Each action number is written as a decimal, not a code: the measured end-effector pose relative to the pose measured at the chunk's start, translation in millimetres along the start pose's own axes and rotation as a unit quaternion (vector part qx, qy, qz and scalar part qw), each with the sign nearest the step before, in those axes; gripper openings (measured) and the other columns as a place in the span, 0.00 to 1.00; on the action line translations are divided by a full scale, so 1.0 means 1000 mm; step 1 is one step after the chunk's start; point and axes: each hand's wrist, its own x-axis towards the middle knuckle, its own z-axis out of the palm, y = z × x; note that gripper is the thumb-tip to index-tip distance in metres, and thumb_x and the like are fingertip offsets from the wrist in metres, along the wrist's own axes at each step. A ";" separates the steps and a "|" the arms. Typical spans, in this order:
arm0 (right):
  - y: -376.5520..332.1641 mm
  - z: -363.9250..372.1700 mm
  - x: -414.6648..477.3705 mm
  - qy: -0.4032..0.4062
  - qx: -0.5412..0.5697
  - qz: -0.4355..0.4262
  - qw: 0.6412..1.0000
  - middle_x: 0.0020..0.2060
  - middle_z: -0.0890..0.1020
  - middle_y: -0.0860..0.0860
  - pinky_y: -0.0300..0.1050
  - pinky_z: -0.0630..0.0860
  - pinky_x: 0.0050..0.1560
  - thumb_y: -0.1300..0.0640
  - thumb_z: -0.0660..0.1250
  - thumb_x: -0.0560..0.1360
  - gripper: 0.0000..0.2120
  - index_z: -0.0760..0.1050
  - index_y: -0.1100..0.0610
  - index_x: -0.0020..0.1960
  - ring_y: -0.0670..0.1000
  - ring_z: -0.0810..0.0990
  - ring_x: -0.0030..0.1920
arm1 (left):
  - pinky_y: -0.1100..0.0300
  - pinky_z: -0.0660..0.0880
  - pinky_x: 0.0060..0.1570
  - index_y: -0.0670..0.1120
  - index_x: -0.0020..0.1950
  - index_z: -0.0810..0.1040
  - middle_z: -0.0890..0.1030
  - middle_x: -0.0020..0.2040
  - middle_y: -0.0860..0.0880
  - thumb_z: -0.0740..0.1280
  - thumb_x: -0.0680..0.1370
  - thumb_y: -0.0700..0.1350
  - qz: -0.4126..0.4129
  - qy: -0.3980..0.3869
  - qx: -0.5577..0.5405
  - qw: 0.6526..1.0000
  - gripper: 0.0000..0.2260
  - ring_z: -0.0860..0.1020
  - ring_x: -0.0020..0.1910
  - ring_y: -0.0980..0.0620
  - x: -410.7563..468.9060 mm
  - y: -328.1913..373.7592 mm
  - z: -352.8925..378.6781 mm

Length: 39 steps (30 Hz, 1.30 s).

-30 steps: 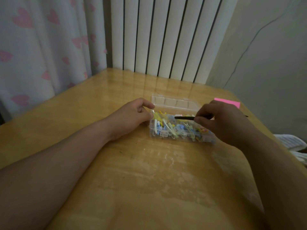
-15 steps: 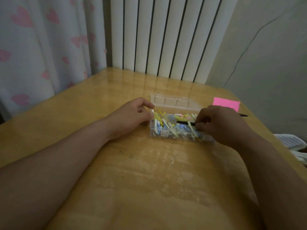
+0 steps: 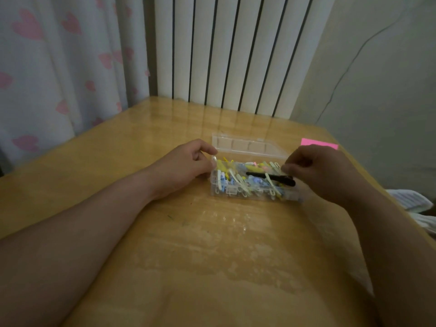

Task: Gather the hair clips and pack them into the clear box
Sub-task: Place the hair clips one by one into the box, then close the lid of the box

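The clear box [image 3: 236,193] sits on the wooden table with its lid [image 3: 245,147] open and tilted back. Inside it lie several yellow, white, blue and pink hair clips [image 3: 232,179]. A long black hair clip [image 3: 266,177] lies across the top of that pile. My left hand [image 3: 186,165] grips the box's left end, thumb and fingers on its corner. My right hand [image 3: 318,171] hovers over the box's right end with its fingers curled. Its fingertips are at the black clip's right end; whether they still pinch it is hidden.
A pink sticky note [image 3: 318,145] lies on the table behind my right hand. White cloth [image 3: 410,201] hangs off the table's right edge. A radiator [image 3: 231,50] and a heart-print curtain [image 3: 59,67] stand beyond the far edge.
My right hand brought the black clip down from above the box onto the pile, then drew slightly to the right, uncovering more of the clip. My left hand kept hold of the box.
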 end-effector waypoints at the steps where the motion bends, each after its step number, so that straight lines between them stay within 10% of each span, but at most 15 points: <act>1: 0.003 0.000 0.002 0.035 0.032 0.017 0.999 0.41 0.82 0.44 0.41 0.70 0.39 0.49 0.73 0.79 0.05 0.83 0.49 0.48 0.44 0.79 0.41 | 0.43 0.78 0.61 0.56 0.63 0.80 0.84 0.42 0.53 0.72 0.80 0.49 -0.001 -0.001 0.002 1.000 0.12 0.82 0.46 0.54 0.000 0.000 0.000; 4: 0.016 0.003 0.009 0.133 0.112 0.090 0.981 0.43 0.84 0.48 0.51 0.78 0.49 0.47 0.67 0.82 0.10 0.83 0.52 0.53 0.51 0.82 0.46 | 0.41 0.79 0.63 0.58 0.63 0.79 0.84 0.44 0.52 0.73 0.79 0.49 0.002 0.007 0.002 1.000 0.13 0.83 0.48 0.51 -0.001 0.000 0.000; 13: 0.027 0.040 0.020 0.065 0.266 0.181 0.944 0.59 0.84 0.51 0.61 0.77 0.67 0.47 0.67 0.80 0.16 0.81 0.51 0.65 0.54 0.82 0.61 | 0.49 0.78 0.66 0.55 0.70 0.77 0.80 0.66 0.54 0.73 0.80 0.47 -0.022 0.052 0.043 0.997 0.18 0.80 0.63 0.56 -0.004 0.007 0.002; 19: 0.033 0.037 0.021 0.068 0.291 0.196 0.934 0.60 0.85 0.54 0.52 0.76 0.65 0.51 0.68 0.82 0.15 0.82 0.56 0.65 0.54 0.82 0.59 | 0.45 0.81 0.63 0.50 0.69 0.77 0.87 0.56 0.48 0.73 0.78 0.47 -0.114 0.032 -0.009 0.993 0.19 0.85 0.56 0.45 0.007 0.022 0.004; 22: 0.032 0.038 0.026 0.041 0.281 0.192 0.939 0.71 0.78 0.53 0.49 0.69 0.70 0.50 0.66 0.84 0.21 0.76 0.56 0.74 0.54 0.76 0.70 | 0.54 0.77 0.43 0.46 0.51 0.80 0.84 0.38 0.49 0.67 0.81 0.42 -0.153 0.019 -0.027 0.988 0.02 0.82 0.36 0.53 0.020 0.035 0.005; 24: 0.029 0.038 0.028 0.018 0.281 0.189 0.941 0.77 0.72 0.52 0.49 0.65 0.74 0.50 0.64 0.84 0.24 0.71 0.54 0.79 0.54 0.70 0.76 | 0.56 0.69 0.35 0.46 0.41 0.76 0.77 0.32 0.50 0.64 0.82 0.38 -0.168 0.015 -0.011 0.986 0.11 0.74 0.28 0.56 0.034 0.040 0.006; 31: 0.036 0.042 0.028 0.008 0.379 0.199 0.904 0.74 0.75 0.51 0.48 0.72 0.67 0.60 0.66 0.83 0.27 0.66 0.52 0.81 0.52 0.75 0.70 | 0.54 0.81 0.48 0.50 0.59 0.82 0.89 0.45 0.50 0.71 0.81 0.40 -0.160 0.056 -0.059 0.984 0.09 0.86 0.50 0.46 0.061 0.034 0.020; 39: 0.035 0.034 0.025 0.066 0.543 0.225 0.807 0.57 0.87 0.53 0.49 0.76 0.46 0.54 0.64 0.76 0.12 0.88 0.52 0.47 0.55 0.83 0.58 | 0.54 0.78 0.54 0.38 0.62 0.84 0.85 0.64 0.40 0.64 0.80 0.45 -0.119 0.081 -0.243 0.959 0.16 0.83 0.55 0.47 0.049 0.017 0.010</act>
